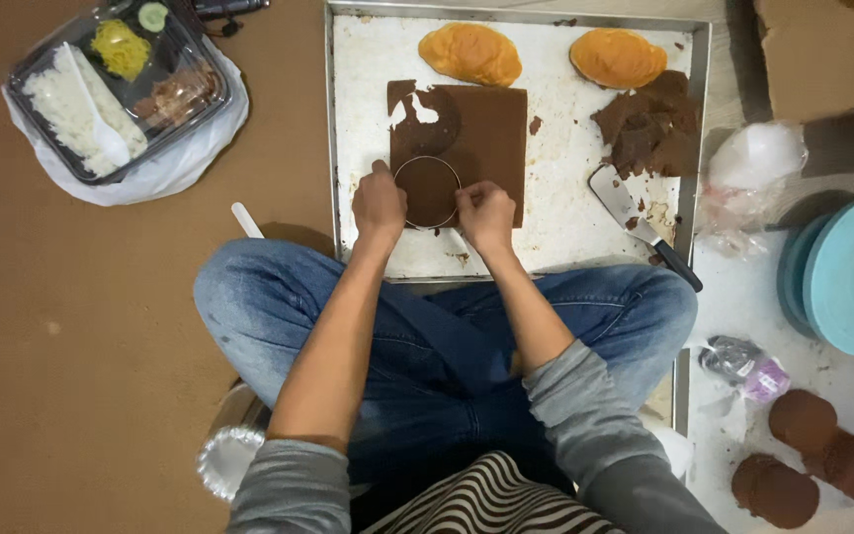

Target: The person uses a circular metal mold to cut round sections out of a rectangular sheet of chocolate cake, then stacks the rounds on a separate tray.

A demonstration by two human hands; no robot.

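A person sits cross-legged on a brown floor [101, 326], seen from above, with a large rectangular metal baking tray [546, 247] lined in white just beyond the knees.

Near the tray's middle lies a flat square slab of dark brown cake [491, 129]. A round metal ring cutter [427, 192] stands on the slab's near left corner. The left hand [379, 203] grips the ring's left side and the right hand [486, 213] its right side, the fingers of both curled tight on the rim and pressing down.

One round hole [427, 119] already shows in the slab just beyond the ring, so one disc appears cut out and a second is being cut. Four finished brown cake discs [822, 460] lie off the tray, far to its right near the person's knee. The slab's right half is uncut, with room for perhaps two more rounds.

At the tray's far edge sit two orange domed buns [471, 54]. A heap of brown cake scraps [649, 124] fills the far right corner, and a metal spatula with a black handle [640, 222] lies by the right rim.

The ring sits close to the slab's near edge. White tray lies bare left of the slab. Left of the tray rests a clear plastic meal box with rice [116, 89]; right of it, a stack of pale blue round plates [852, 277].
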